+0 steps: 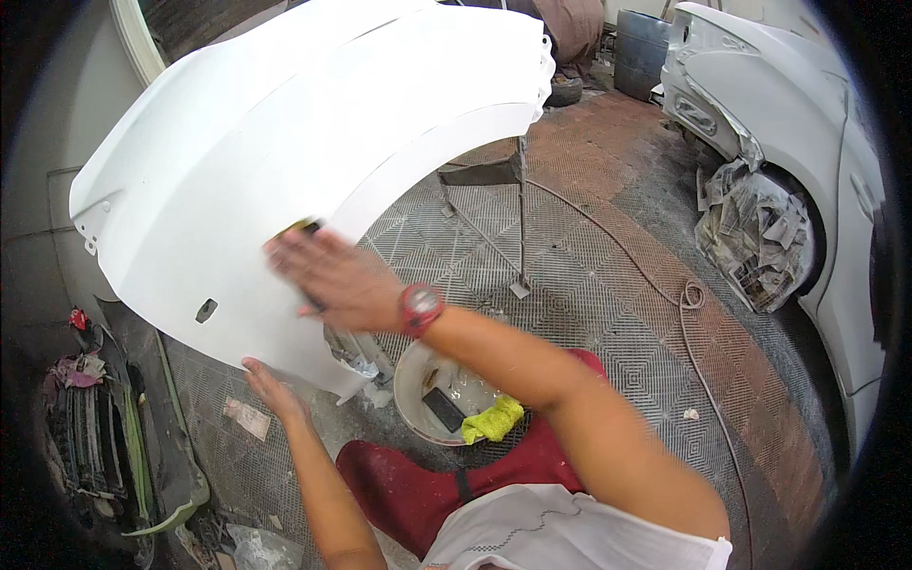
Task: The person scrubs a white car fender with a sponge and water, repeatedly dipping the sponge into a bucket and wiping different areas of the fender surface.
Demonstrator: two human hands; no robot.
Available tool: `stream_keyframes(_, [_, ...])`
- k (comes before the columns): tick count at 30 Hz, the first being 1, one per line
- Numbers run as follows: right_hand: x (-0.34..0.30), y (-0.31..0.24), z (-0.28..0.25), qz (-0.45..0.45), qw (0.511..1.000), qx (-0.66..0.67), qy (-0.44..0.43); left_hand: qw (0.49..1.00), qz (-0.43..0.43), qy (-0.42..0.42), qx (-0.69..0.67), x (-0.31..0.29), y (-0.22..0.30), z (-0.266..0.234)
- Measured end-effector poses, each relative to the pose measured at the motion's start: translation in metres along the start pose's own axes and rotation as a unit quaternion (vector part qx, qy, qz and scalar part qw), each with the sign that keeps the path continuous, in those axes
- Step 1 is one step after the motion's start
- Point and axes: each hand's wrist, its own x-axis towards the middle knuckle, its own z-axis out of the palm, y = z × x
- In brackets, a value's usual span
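A white car fender point(228, 161) stands raised before me, its wheel arch curving to the right. My right hand point(332, 280), blurred by motion and wearing a red watch point(421, 309), is pressed over a small black and yellow pad point(306, 228), likely a sanding pad, on the fender's surface. The hand covers most of that pad. At the fender's lower edge, my left hand point(277, 391) grips the rim, some of its fingers hidden. Between my knees stands a bucket point(407, 404) with a dark rectangular block point(443, 410) in it and a yellow-green cloth point(494, 419) over its rim.
A metal stand point(522, 209) shows under the fender. A hose point(627, 247) runs looped across the patterned floor. To the right is a white car body point(774, 90) with a covered wheel point(755, 237). Car parts point(100, 427) lie at left; a blue drum point(639, 52) stands behind.
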Motion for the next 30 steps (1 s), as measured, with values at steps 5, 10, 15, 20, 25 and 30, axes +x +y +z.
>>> stream_keyframes(5, [-0.022, 0.109, -0.107, 0.375, 0.861, -0.165, 0.302, 0.99, 0.014, -0.068, -0.126, 0.008, -0.002, 0.0])
stream_keyframes(10, [-0.005, 0.042, -0.044, 0.284, 0.93, -0.138, 0.187, 0.979, -0.047, -0.103, -0.167, 0.014, -0.009, -0.003])
stream_keyframes(15, [-0.056, 0.138, -0.074, 0.37, 0.869, -0.239, 0.224, 0.98, -0.016, -0.124, -0.153, 0.015, -0.006, -0.012])
stream_keyframes(20, [-0.025, 0.122, -0.082, 0.316, 0.856, -0.313, 0.264, 0.979, -0.017, -0.13, -0.153, 0.013, -0.005, -0.013])
stream_keyframes(25, [0.0, 0.063, -0.084, 0.187, 0.978, -0.077, 0.059, 0.981, -0.033, -0.117, -0.15, 0.014, -0.007, -0.011])
stream_keyframes(30, [-0.007, 0.209, -0.154, 0.392, 0.862, -0.21, 0.244, 0.977, -0.017, -0.138, -0.163, 0.017, -0.011, -0.014])
